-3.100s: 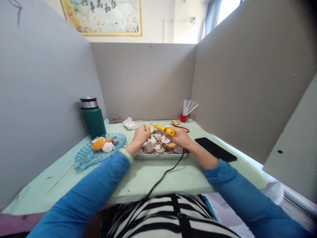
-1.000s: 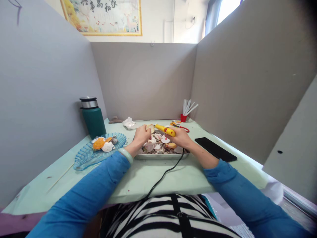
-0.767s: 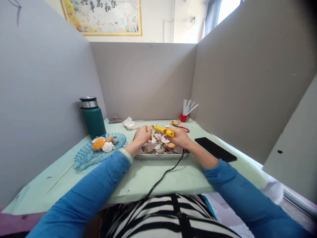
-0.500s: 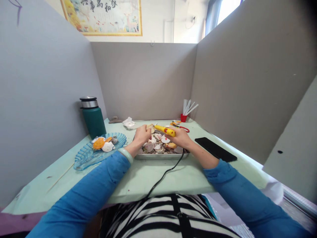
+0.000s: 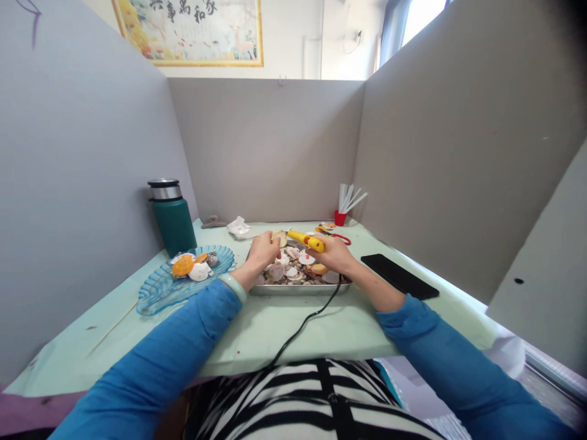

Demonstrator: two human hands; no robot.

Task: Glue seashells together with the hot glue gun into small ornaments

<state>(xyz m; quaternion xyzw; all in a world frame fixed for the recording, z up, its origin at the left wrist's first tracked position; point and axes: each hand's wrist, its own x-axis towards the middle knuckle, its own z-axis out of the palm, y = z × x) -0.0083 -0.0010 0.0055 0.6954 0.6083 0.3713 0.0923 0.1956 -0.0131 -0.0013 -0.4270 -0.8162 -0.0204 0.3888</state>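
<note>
My left hand point(image 5: 262, 250) is closed on a small pale shell point(image 5: 279, 236), held above a metal tray point(image 5: 298, 288) that is full of several shells. My right hand point(image 5: 334, 252) grips a yellow glue gun point(image 5: 306, 241); its tip points left at the shell. A black cord point(image 5: 302, 324) runs from the gun over the table edge toward me.
A blue glass dish point(image 5: 160, 292) with shells lies at the left, a green flask point(image 5: 172, 217) behind it. A black phone point(image 5: 398, 276) lies at the right. A red cup of white sticks point(image 5: 340, 217), scissors point(image 5: 334, 233) and crumpled paper point(image 5: 239, 228) sit at the back. Grey partitions enclose the table.
Both hands stay over the tray; the shell and the gun tip shifted only slightly, dipping together and coming back up.
</note>
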